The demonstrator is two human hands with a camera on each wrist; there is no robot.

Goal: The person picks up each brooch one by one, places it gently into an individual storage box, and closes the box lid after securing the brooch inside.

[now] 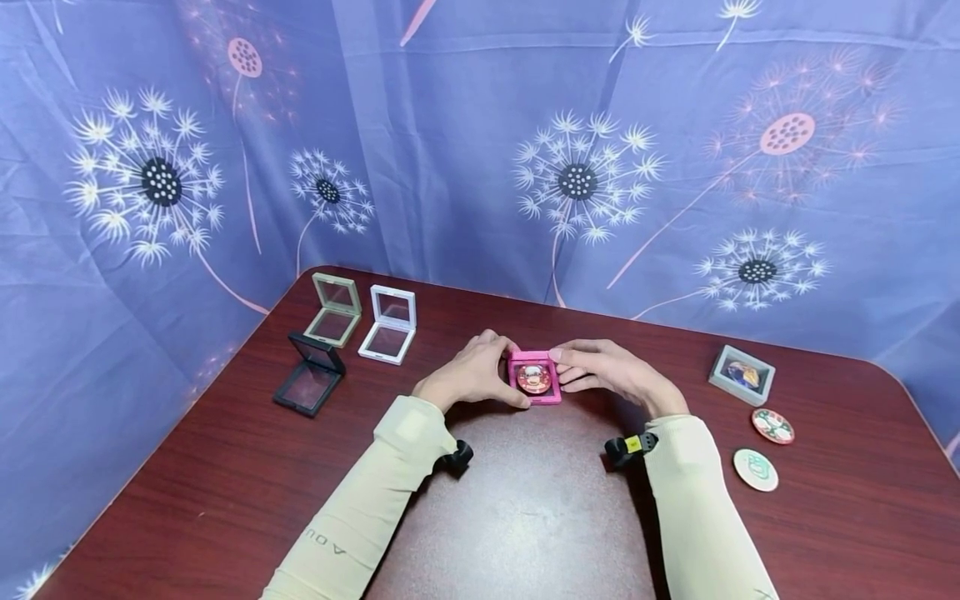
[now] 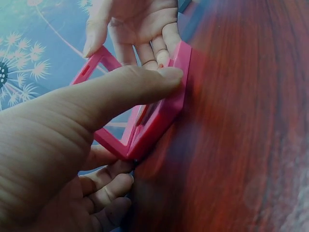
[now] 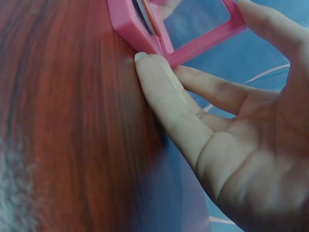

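A small pink hinged display case [image 1: 546,400] stands partly open on the table between my hands. Inside its lower half lies a round red badge [image 1: 534,379] with a printed picture. My left hand [image 1: 480,371] grips the case from the left; in the left wrist view its thumb lies across the lower half [image 2: 169,104]. From the right, my right hand [image 1: 611,371] holds the raised lid [image 3: 207,43], thumb on its free edge and fingers by the hinge corner. In the right wrist view only the badge's edge [image 3: 148,17] shows.
At the back left, green [image 1: 337,321], white [image 1: 387,337] and black [image 1: 307,387] display cases stand open. To the right lie a grey case [image 1: 720,379] with a badge inside, a red-and-green badge [image 1: 772,425] and a pale badge [image 1: 756,469]. A blue floral cloth [image 1: 465,167] hangs behind the table.
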